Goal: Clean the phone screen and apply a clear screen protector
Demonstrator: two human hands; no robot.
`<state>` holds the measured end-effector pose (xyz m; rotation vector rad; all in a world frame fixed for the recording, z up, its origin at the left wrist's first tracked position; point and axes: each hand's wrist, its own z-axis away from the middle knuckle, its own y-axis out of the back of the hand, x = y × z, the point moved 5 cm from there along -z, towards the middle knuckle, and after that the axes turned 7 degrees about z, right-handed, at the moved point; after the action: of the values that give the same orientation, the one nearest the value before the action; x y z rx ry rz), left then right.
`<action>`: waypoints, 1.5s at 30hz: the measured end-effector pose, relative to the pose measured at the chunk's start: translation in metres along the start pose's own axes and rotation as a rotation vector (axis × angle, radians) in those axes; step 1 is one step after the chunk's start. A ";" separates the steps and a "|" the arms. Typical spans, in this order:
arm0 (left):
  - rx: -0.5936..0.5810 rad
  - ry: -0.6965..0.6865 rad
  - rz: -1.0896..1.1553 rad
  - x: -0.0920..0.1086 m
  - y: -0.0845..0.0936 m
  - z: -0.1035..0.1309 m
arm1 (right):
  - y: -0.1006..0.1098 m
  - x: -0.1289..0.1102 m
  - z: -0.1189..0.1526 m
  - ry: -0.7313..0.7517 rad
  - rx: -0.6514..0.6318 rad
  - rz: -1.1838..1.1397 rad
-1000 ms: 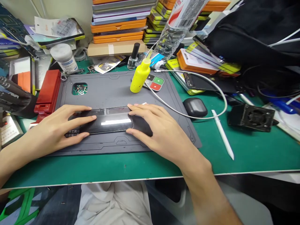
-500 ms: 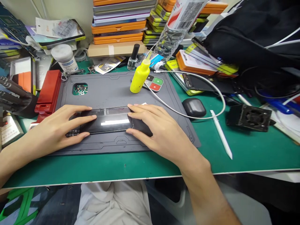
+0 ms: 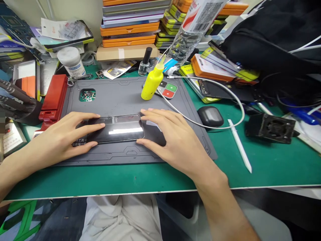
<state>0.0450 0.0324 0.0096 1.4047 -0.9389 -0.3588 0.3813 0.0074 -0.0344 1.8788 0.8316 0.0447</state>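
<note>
Head view, left hand [image 3: 62, 137]: grasping the left end of the dark phone [image 3: 120, 129] – one fingertip on the glass, one at the far long edge, the thumb by the near one.
Head view, right hand [image 3: 173, 144]: fingers spread and arched around the phone's right end; I cannot tell whether they grip it.
Phone: lying flat, glossy side up, on the left part of the gray mat [image 3: 115, 92] near its front edge, a bright reflection across the glass.
Mat: on the green tabletop [image 3: 150, 177], just in from the tabletop's front edge; small parts sit in the recess at its far left corner.
Yellow bottle [image 3: 151, 83]: upright on the mat beyond the phone, the white cable [image 3: 213, 127] looping from beside it.
Right of mat: black case [image 3: 210, 116], white stylus [image 3: 240, 147], small fan [image 3: 276, 129].
Left of mat: red tool [image 3: 53, 97] at its edge – probably a clamp or stapler, too unclear to say.
</note>
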 end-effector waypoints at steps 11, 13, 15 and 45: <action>-0.008 0.028 0.054 -0.002 -0.001 0.000 | -0.005 0.002 0.002 -0.013 0.053 0.088; -0.007 0.021 0.054 -0.002 -0.001 0.001 | 0.001 0.003 0.001 -0.033 0.114 0.077; 0.000 0.007 0.051 -0.001 0.000 0.001 | 0.010 0.006 0.001 -0.092 0.214 0.074; 0.069 -0.042 0.042 -0.010 -0.012 0.006 | -0.003 -0.064 0.039 0.016 0.109 0.260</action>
<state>0.0382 0.0336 -0.0053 1.4426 -1.0220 -0.3285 0.3467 -0.0589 -0.0343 2.0825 0.6062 0.1796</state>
